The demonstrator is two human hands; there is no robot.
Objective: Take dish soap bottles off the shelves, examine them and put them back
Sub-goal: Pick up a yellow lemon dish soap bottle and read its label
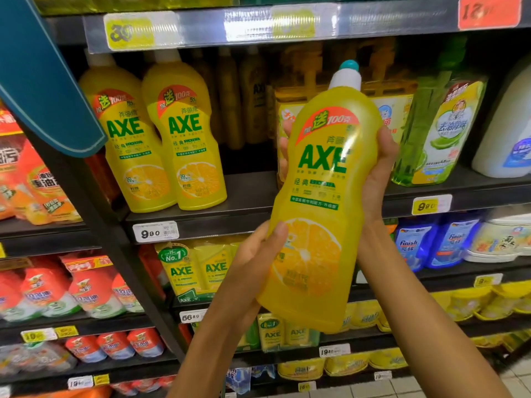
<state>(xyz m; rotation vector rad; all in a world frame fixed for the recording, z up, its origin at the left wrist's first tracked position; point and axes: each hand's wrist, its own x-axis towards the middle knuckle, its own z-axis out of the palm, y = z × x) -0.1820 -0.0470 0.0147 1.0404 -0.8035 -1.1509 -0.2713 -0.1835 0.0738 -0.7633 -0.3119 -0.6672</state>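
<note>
Left hand: the left hand (258, 262) cups the lower part of the held bottle from its left side, thumb laid across the front near the lemon picture, fingers curled behind.
Right hand: the right hand (376, 170) grips the upper body from the right, fingertips showing past the bottle's left edge.
Held bottle: a yellow AXE dish soap bottle (319, 214), lifted in front of the shelves, tilted slightly right, label toward the camera.
Contents: translucent plastic filled with yellow liquid.
Shape: broad rounded base, pinched waist, sloping shoulders, white neck (345, 79) and teal cap (349, 65).
Label: glossy, with green lettering, a red banner and a sliced lemon.
Shelf behind: a dark metal shelf (244, 202) at the height of the hands, with a bare patch behind the held bottle.
Matching bottles: two same-style bottles (184, 139) stand upright, side by side, on the left of that shelf.
Neighbours: a green refill pouch (439, 133) and a white jug (508, 124) to the right.
Below: two yellow AXE packs (198, 268), soft and flat-fronted.
Price tags: white tags (156, 231) on the shelf edges.
</note>
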